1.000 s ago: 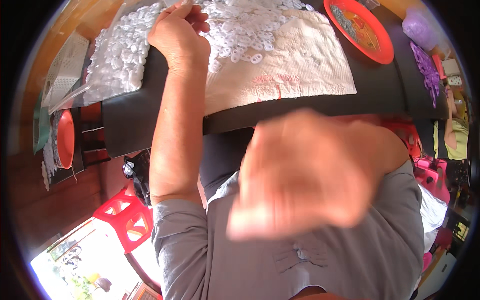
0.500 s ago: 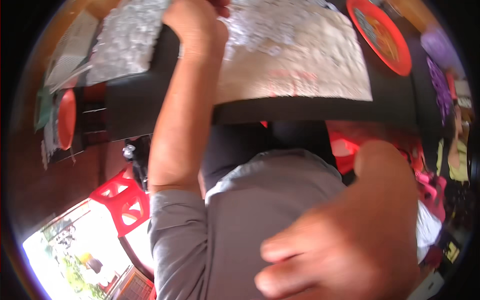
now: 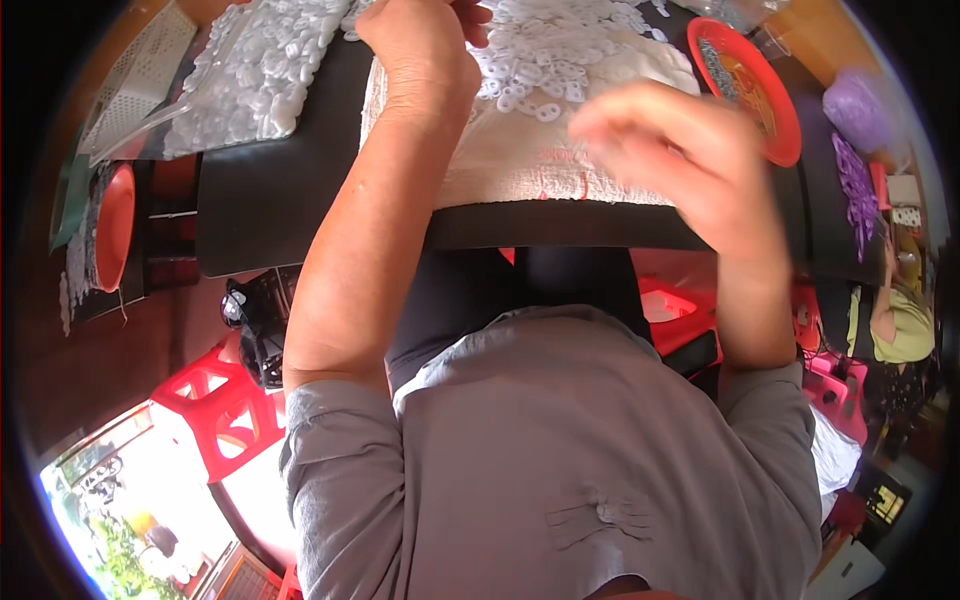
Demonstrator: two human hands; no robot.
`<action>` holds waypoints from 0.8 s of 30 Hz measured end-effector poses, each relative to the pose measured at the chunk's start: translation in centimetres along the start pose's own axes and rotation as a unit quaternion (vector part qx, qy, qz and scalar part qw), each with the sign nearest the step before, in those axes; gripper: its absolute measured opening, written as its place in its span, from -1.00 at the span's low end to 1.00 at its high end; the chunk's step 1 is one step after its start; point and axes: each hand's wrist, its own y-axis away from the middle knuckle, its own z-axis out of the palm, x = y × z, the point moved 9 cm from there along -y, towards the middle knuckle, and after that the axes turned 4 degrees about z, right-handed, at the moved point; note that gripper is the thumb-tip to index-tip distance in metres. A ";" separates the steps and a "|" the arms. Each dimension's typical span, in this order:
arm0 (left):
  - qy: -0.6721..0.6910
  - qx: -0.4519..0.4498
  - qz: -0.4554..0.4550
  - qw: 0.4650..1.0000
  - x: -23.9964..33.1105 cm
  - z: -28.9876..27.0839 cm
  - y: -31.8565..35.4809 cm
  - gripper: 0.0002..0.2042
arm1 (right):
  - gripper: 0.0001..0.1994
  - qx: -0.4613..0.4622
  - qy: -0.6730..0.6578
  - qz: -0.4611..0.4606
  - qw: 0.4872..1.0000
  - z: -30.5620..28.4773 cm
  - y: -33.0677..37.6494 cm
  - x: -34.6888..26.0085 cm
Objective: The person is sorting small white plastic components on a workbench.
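At the top edge, my left hand [image 3: 420,45] is over the far left part of a cream cloth [image 3: 480,180]; its visible fingers are curled, and what they hold is hidden. A heap of small white plastic pieces with holes [image 3: 540,60] is spread across the cloth. My right hand [image 3: 680,150], smeared by motion, hovers above the cloth's right side, with a gap between thumb and fingers and nothing visible in them. To its right lies a red oval tray [image 3: 785,140] with grey and orange-brown small things. A clear plastic bag of white pieces [image 3: 260,80] lies left of my left hand.
Beneath the cloth is a black table [image 3: 250,210]. A white perforated basket [image 3: 150,70] and an orange-red dish [image 3: 116,225] are at left. Purple bundles [image 3: 858,110] are at right. Red stools [image 3: 220,410] stand below. A person in yellow-green [image 3: 905,325] is at far right.
My right hand has swung from low at the right, close before my body, up over the cloth. My left hand stays near the top edge, shifted slightly right.
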 end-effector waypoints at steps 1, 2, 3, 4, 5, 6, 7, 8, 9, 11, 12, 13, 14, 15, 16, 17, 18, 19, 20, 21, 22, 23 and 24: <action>-0.004 0.004 0.002 1.000 0.1 -0.3 0.0 -0.91 | -0.90 0.049 0.130 0.029 0.990 -0.1 -0.4 3.2; 0.000 0.001 0.002 1.000 0.0 -0.2 -0.1 -0.91 | -0.92 0.064 0.242 0.019 0.968 0.0 -0.7 4.7; 0.002 0.003 0.001 1.000 -0.1 -0.3 -0.1 -0.91 | -0.93 0.078 0.350 0.007 0.934 0.0 -1.0 5.4; 0.004 0.005 0.001 1.000 -0.2 -0.2 -0.2 -0.91 | -0.93 0.079 0.353 0.006 0.932 0.0 -1.2 5.9; 0.005 0.005 0.001 1.000 -0.2 -0.3 -0.1 -0.91 | -0.91 0.071 0.399 0.029 0.914 0.3 -1.4 6.7; 0.005 -0.002 0.004 1.000 -0.2 -0.2 -0.1 -0.91 | -0.89 0.063 0.444 0.052 0.892 0.5 -1.7 7.2; 0.005 -0.008 0.007 1.000 -0.2 -0.1 0.0 -0.92 | -0.89 0.063 0.445 0.052 0.892 0.8 -1.9 7.0; 0.005 -0.009 0.007 1.000 -0.3 -0.1 0.0 -0.92 | -0.87 0.065 0.449 0.049 0.890 1.2 -2.1 6.8; 0.007 -0.007 0.006 1.000 -0.5 -0.1 -0.1 -0.92 | -0.84 0.067 0.453 0.047 0.888 1.5 -2.4 6.6; 0.011 -0.006 0.007 1.000 -0.8 -0.2 -0.3 -0.93 | -0.86 0.062 0.456 0.029 0.887 2.1 -2.8 6.5; 0.014 -0.007 0.007 1.000 -1.0 -0.2 -0.4 -0.93 | -0.88 0.057 0.459 0.011 0.886 2.5 -3.0 6.3; 0.017 -0.008 0.007 1.000 -1.2 -0.3 -0.6 -0.94 | -0.88 0.057 0.460 0.011 0.886 2.6 -3.2 6.3; 0.017 -0.008 0.006 1.000 -1.1 -0.2 -0.5 -0.94 | -0.90 0.048 0.465 -0.003 0.884 2.9 -3.4 6.3; 0.015 -0.007 0.003 1.000 -1.1 0.0 -0.4 -0.94 | -0.91 0.038 0.470 -0.017 0.882 3.2 -3.5 6.2; 0.012 -0.006 -0.001 1.000 -1.1 0.1 -0.3 -0.94 | -0.91 0.039 0.471 -0.017 0.881 3.4 -3.5 6.2; 0.012 -0.007 -0.001 1.000 -1.1 0.2 -0.3 -0.94 | -0.93 0.040 0.458 -0.059 0.886 4.0 -3.5 5.5; 0.005 -0.009 0.000 1.000 -1.0 0.2 -0.2 -0.94 | -0.93 0.041 0.445 -0.102 0.889 4.5 -3.3 4.8; -0.003 -0.011 0.002 1.000 -1.0 0.3 -0.2 -0.94 | -0.93 0.044 0.446 -0.102 0.888 4.7 -3.4 4.8; -0.004 -0.011 0.006 1.000 -1.7 -0.8 -0.8 -0.94 | -0.93 0.033 0.448 -0.137 0.883 5.6 -3.3 4.1; 0.121 -0.118 0.007 0.986 -2.8 -0.8 -1.7 -0.94 | -0.92 0.023 0.449 -0.173 0.876 6.5 -3.1 3.3; 0.243 -0.224 0.006 0.944 -2.7 0.0 -1.9 -0.93 | -0.91 0.038 0.424 -0.192 0.884 6.6 -2.9 2.9; 0.244 -0.232 0.004 0.941 -1.9 1.6 -1.0 -0.93 | -0.91 0.044 0.429 -0.190 0.882 6.0 -2.8 2.9; 0.126 -0.134 -0.001 0.983 -1.2 2.1 0.3 -0.95 | -0.90 0.043 0.404 -0.153 0.901 5.0 -2.7 3.5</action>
